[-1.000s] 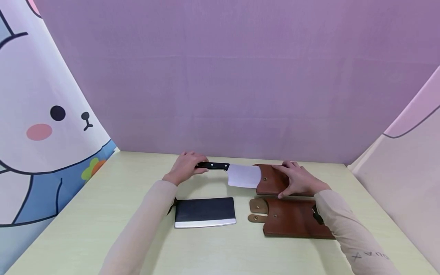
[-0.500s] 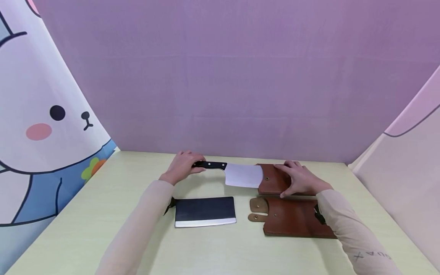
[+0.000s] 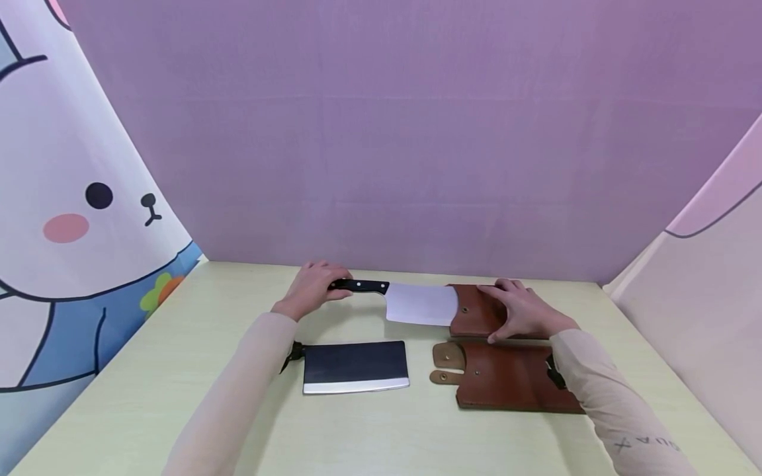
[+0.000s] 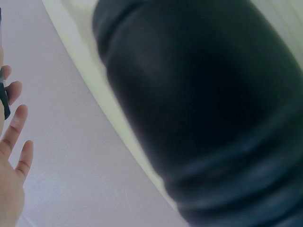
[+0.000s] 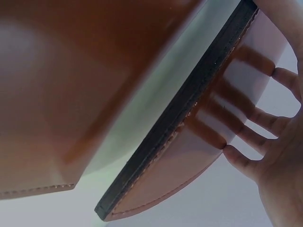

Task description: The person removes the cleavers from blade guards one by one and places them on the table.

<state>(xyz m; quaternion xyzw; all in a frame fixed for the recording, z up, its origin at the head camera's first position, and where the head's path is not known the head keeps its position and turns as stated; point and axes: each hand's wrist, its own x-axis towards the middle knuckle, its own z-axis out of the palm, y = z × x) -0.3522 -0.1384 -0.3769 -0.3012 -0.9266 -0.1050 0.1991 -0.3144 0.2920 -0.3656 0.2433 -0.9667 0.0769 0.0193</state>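
My left hand (image 3: 315, 285) grips the black riveted handle (image 3: 362, 285) of a cleaver (image 3: 420, 305). Its bare blade runs rightward, and the tip end is hidden inside a brown leather sheath (image 3: 476, 316). Across that sheath lies my right hand (image 3: 525, 311), thumb on the near edge and fingertips on the far one; the right wrist view shows the fingers (image 5: 239, 161) touching the leather. In the left wrist view the left hand (image 4: 10, 189) is mostly cut off at the edge, with the little fingers held away from the handle.
Nearer lies a second, dark-bladed cleaver (image 3: 355, 363), its handle partly under the left sleeve. A second brown sheath (image 3: 512, 378) with two unfastened tan straps sits partly below the right sleeve. A purple cloth wall (image 3: 381, 165) stands behind the pale table (image 3: 357, 439).
My left hand has drawn the cleaver leftward, so more of its blade shows outside the sheath. My right hand and the held sheath have shifted slightly right.
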